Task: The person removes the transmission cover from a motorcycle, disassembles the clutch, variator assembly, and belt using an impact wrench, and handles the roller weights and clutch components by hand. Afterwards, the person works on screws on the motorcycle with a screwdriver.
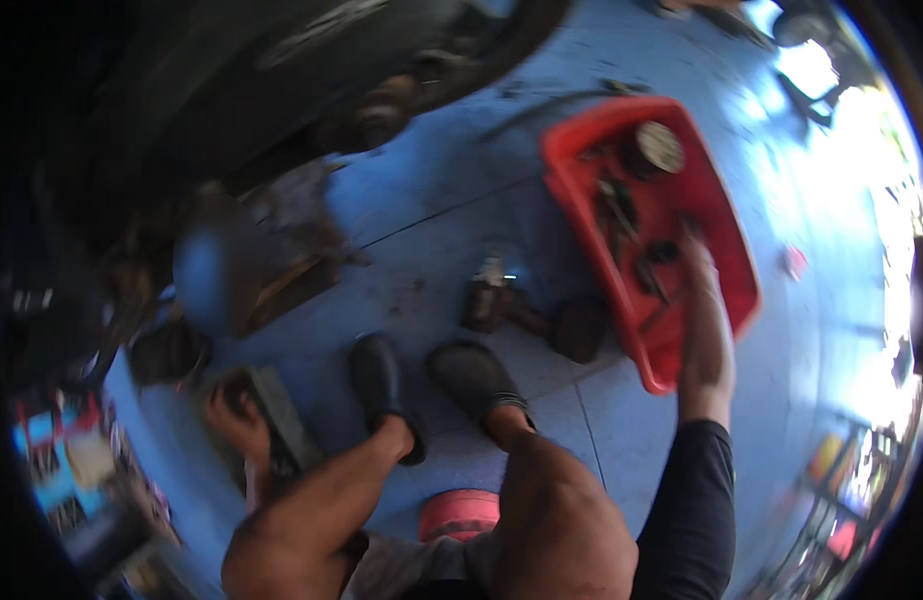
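My right arm, in a dark sleeve, reaches over the near rim of a red plastic basin (726, 225). Inside it is my right hand (699, 258), its fingers smeared by motion, close to several dark tools and metal parts (621, 215). A round can with a pale top (659, 148) stands at the basin's far end. Low on the left, my left hand (243, 425) lies at a grey-green oblong box (281, 410). Its fingers look apart, with nothing seen between them; whether they press on the box is unclear.
A power tool (489, 295) lies on the blue floor before my dark clogs (476, 375), beside a dark rounded object (578, 330). A dark vehicle (231, 90) looms at upper left, above a brown box-like part (281, 290). Something round and red (459, 512) is beneath me.
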Motion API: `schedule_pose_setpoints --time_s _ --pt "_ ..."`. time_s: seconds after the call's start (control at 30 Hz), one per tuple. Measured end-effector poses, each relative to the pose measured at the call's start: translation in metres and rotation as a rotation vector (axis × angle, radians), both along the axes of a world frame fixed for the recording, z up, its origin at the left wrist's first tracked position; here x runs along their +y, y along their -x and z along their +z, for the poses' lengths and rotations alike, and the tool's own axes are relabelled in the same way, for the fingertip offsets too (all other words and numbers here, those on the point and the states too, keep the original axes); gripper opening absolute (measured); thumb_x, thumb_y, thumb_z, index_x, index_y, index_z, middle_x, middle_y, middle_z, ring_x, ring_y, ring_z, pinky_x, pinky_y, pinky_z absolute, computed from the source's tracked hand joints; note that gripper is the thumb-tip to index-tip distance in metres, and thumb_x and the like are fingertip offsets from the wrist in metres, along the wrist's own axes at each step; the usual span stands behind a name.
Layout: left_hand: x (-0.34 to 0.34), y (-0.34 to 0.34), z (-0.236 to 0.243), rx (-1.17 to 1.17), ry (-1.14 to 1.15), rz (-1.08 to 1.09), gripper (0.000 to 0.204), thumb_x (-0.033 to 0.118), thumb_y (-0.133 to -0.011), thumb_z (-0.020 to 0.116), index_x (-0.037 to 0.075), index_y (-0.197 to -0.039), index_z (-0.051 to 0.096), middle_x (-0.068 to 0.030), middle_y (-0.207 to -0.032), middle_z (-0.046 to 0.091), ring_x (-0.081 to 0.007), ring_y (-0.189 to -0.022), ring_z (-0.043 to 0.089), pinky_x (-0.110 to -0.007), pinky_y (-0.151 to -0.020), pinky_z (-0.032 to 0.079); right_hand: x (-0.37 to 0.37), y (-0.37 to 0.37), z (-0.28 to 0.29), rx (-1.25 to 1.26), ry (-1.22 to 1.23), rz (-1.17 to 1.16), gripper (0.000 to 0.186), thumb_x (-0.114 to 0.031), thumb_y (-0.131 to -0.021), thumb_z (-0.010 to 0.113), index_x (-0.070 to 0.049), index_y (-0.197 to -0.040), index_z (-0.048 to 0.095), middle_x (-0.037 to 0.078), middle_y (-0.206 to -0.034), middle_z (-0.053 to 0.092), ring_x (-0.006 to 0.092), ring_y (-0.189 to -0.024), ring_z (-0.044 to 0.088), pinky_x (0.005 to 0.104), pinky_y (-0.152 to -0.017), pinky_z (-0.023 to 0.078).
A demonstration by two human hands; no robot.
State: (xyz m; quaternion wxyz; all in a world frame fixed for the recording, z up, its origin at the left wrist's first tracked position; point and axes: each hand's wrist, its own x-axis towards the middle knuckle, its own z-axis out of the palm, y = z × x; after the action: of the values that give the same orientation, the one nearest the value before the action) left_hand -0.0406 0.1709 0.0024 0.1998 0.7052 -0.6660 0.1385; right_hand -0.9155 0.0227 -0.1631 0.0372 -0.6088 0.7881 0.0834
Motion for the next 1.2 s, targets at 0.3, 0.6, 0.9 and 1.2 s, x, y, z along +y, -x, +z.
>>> schedule_pose_setpoints --time_s 0.3,0.6,0.9,1.2 --pt "-0.029 0.038 0.009 0.066 -0.092 -0.044 0.035 0.002 -0.079 0.06 -0.001 -0.113 0.052 -0.0207 -0.119 0.049 -0.0399 -0.111 0.047 -0.045 -0.095 0.04 0.017 0.027 -0.024 -0.211 -0.05 -0.325 0.059 -0.017 -0.09 0.044 -0.014 -0.146 0.025 0.033 -0.134 0.038 0.0503 -0.116 0.048 0.0531 -0.097 0.043" --pt "-0.06 0.058 0.006 0.149 -0.047 -0.152 0.027 0.004 -0.081 0.059 -0.001 -0.107 0.055 -0.0185 -0.113 0.051 -0.0368 -0.106 0.049 -0.046 -0.09 0.042 0.056 0.002 0.009 -0.282 0.033 -0.188 0.031 -0.023 -0.088 0.05 -0.004 -0.111 0.057 0.027 -0.102 0.063 0.0457 -0.101 0.058 0.0529 -0.083 0.046" --pt "-0.09 0.08 0.01 0.201 -0.038 -0.236 0.027 0.004 -0.081 0.061 -0.001 -0.108 0.057 -0.0173 -0.106 0.056 -0.0351 -0.1 0.055 -0.042 -0.085 0.046 0.054 -0.051 0.058 -0.091 0.095 -0.614 0.056 -0.043 -0.08 0.063 0.002 -0.114 0.057 0.026 -0.118 0.059 0.0408 -0.111 0.056 0.0475 -0.093 0.046" --pt "-0.12 0.206 0.029 1.697 -0.869 -0.326 0.045 0.03 -0.093 0.057 0.002 -0.126 0.045 -0.014 -0.101 0.064 -0.0255 -0.087 0.065 -0.039 -0.074 0.055 0.06 -0.323 0.207 -0.482 0.766 0.228 0.033 -0.017 -0.066 0.076 -0.002 -0.088 0.056 0.019 -0.081 0.058 0.0382 -0.075 0.058 0.0426 -0.064 0.048"
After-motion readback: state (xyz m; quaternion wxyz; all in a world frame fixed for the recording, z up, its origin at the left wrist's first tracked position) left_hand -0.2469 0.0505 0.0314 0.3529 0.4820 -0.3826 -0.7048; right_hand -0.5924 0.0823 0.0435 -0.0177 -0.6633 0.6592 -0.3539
